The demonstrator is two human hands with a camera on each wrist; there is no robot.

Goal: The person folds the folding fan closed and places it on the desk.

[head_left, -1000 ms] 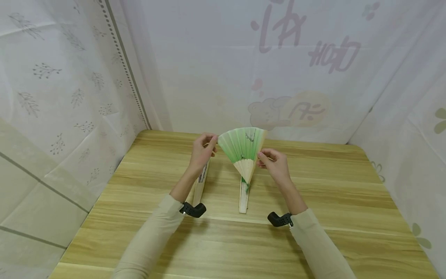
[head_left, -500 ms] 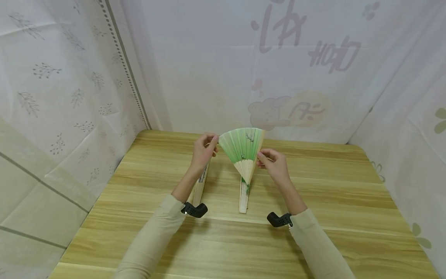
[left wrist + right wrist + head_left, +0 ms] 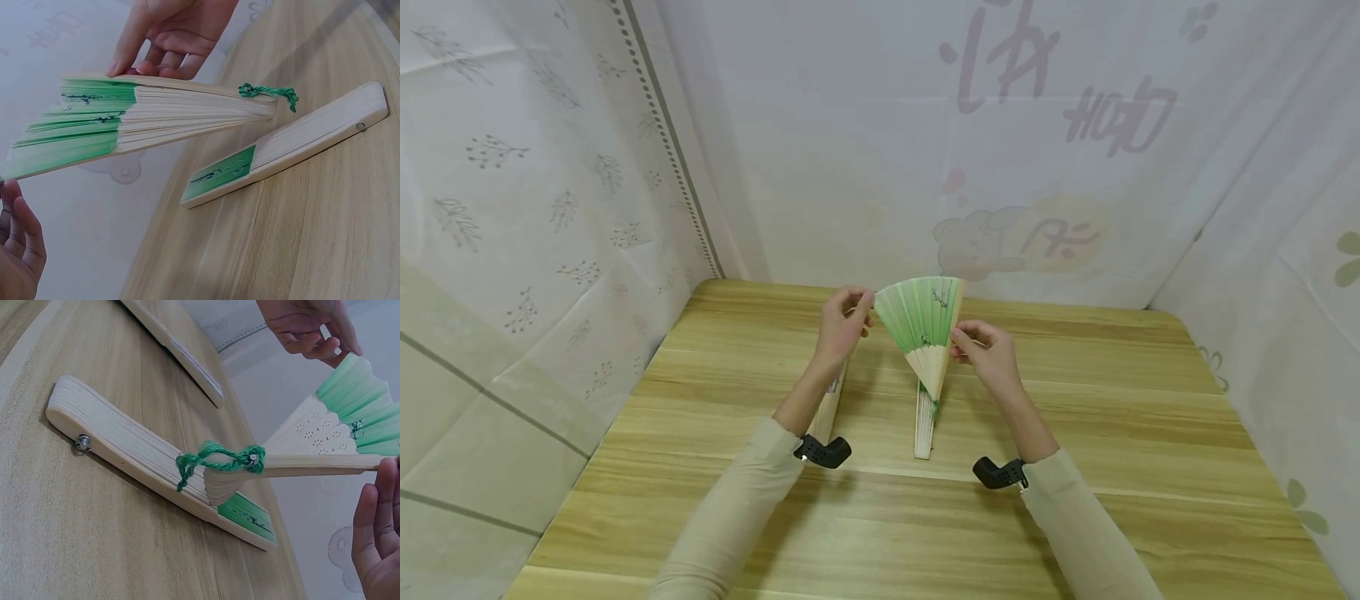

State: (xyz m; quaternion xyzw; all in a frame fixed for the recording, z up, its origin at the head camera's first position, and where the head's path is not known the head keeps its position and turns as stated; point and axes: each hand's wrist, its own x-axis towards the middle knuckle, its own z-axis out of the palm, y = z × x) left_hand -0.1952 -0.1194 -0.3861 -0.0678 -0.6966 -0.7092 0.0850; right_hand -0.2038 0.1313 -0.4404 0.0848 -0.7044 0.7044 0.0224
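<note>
A green folding fan (image 3: 921, 317), partly spread, is held up over the table between both hands. My left hand (image 3: 844, 325) pinches its upper left edge by thumb and fingers. On the other side my right hand (image 3: 988, 350) pinches the right outer rib. A green cord (image 3: 234, 457) is knotted at the fan's pivot, its end dangling. Below lies a second folding fan (image 3: 294, 147), closed, with pale ribs and a green patterned end; the held fan overlaps it in the head view. Another closed fan (image 3: 825, 414) lies left of it, partly hidden behind the left wrist.
The wooden table (image 3: 1120, 400) has rounded far corners. Patterned cloth hangs behind it (image 3: 835, 167) and along both sides. A black camera mount sits on each wrist, the left one (image 3: 826, 452) close beside the left closed fan.
The held fan has narrowed a little. My left hand has shifted slightly right and my right hand slightly left, both keeping their pinch. The closed fans lie where they were.
</note>
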